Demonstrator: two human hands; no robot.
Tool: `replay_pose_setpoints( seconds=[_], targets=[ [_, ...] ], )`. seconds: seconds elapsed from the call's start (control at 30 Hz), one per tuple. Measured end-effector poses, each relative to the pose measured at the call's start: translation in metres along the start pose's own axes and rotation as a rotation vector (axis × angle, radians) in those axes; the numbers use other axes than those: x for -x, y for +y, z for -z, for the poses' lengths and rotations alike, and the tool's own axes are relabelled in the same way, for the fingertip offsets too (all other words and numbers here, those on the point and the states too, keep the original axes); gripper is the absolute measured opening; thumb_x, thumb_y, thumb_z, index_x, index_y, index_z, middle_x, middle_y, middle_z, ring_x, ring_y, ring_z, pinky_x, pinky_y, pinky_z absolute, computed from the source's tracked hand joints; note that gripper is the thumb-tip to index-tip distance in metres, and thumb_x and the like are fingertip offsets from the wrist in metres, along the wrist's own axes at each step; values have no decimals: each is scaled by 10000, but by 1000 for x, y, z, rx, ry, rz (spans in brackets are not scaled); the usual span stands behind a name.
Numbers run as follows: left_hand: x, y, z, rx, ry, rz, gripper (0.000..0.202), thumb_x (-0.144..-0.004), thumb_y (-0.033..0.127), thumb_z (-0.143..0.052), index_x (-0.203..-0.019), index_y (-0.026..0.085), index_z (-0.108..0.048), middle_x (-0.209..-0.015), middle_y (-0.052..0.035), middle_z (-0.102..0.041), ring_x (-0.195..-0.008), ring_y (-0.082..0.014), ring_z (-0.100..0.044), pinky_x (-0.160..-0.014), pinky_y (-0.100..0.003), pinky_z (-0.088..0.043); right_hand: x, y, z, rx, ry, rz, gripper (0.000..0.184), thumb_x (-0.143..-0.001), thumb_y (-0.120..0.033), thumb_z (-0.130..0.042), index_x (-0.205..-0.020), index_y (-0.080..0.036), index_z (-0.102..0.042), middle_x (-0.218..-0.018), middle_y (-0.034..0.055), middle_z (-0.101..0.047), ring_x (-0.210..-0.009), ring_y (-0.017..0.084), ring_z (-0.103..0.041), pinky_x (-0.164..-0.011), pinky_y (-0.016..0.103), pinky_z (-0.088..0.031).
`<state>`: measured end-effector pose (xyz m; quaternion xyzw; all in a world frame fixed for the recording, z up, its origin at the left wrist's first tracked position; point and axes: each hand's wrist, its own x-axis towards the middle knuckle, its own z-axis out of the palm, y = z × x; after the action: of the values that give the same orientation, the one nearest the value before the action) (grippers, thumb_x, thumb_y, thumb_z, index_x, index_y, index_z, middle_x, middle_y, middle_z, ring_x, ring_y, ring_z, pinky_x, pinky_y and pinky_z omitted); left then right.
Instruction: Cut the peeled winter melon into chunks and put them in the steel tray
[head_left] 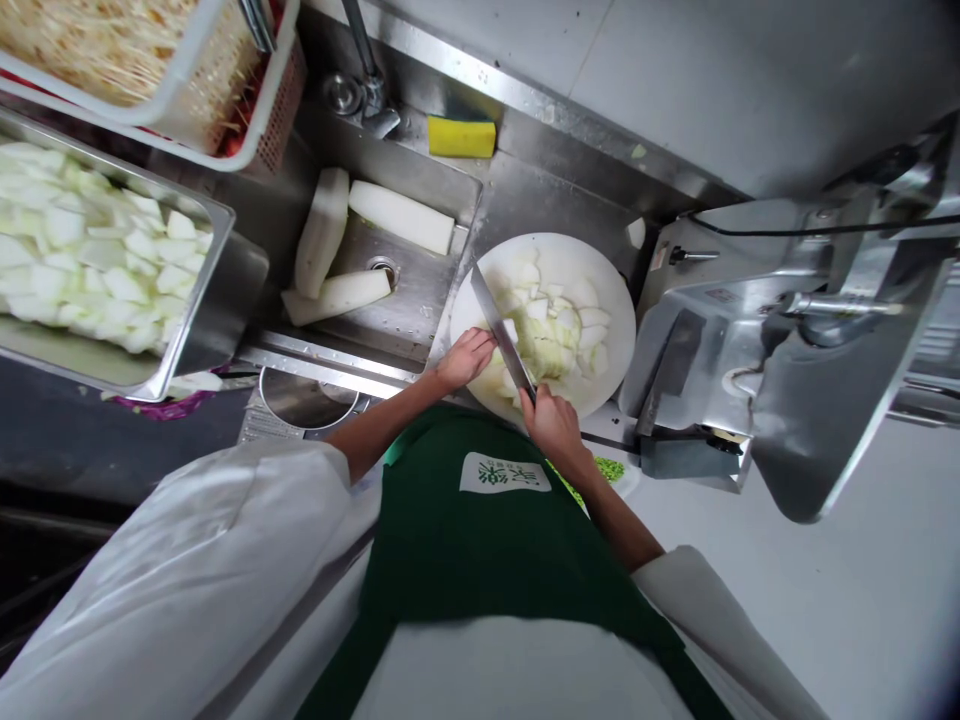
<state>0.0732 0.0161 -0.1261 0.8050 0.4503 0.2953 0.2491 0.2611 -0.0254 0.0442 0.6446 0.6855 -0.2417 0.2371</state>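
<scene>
Right hand (553, 425) wrapped round knife (502, 330) handle, blade over round board (619, 290) toward its left edge. Left hand (468, 358) beside blade, fingers curled; can't tell if pinching anything. Vegetable chunks (553, 335) piled mid-board.

Round white cutting board (551, 249): right side blocked — grey metal slicing machine (712, 325) just beside it. Long steel knife (501, 328) bars the left hand (468, 357) from crossing rightward. Leftward, room above rectangular steel sink (420, 295) — three long peeled white vegetables (401, 215) lie low inside.
</scene>
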Motion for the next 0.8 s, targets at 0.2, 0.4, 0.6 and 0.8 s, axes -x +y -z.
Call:
replay_pose_setpoints(
  seconds=[0.2,0.4,0.6,0.8],
  targets=[
    [4,-1,2,-4,12,-3,334,-1069,292,-374,-1158,148,-662,-1143,-144,-658,-1060,-252,-567,-951,-451,-520,-43,-21,-20,-73,88,32,429,-1105,-396,-333,-1139,-100,-641,-1051,179,-742,-986,265,-715,-832,304,-485],
    [6,0,3,-19,31,-23,307,-1066,276,-385,-1116,153,-662,-1115,-142,-654,-1053,-252,-565,-939,-443,-523,-44,-4,-9,-54,119,36,433,-1100,-439,-351,-1124,-113,-635,-995,169,-746,-941,271,-717,-810,303,-477],
    [6,-1,-1,6,27,4,316,-1061,264,-375,-1151,154,-658,-1120,-145,-651,-1062,-258,-565,-956,-460,-520,-17,-8,-5,-37,71,35,420,-1097,-426,-363,-1116,-107,-635,-1001,180,-743,-948,269,-717,-814,297,-471],
    [10,-3,2,0,27,3,316,-1068,297,-387,-1134,165,-667,-1132,-137,-664,-1061,-250,-577,-940,-442,-510,-46,-25,-24,-113,102,54,438,-1108,-405,-332,-1143,-100,-645,-1075,179,-736,-1002,250,-697,-854,287,-463]
  ],
)
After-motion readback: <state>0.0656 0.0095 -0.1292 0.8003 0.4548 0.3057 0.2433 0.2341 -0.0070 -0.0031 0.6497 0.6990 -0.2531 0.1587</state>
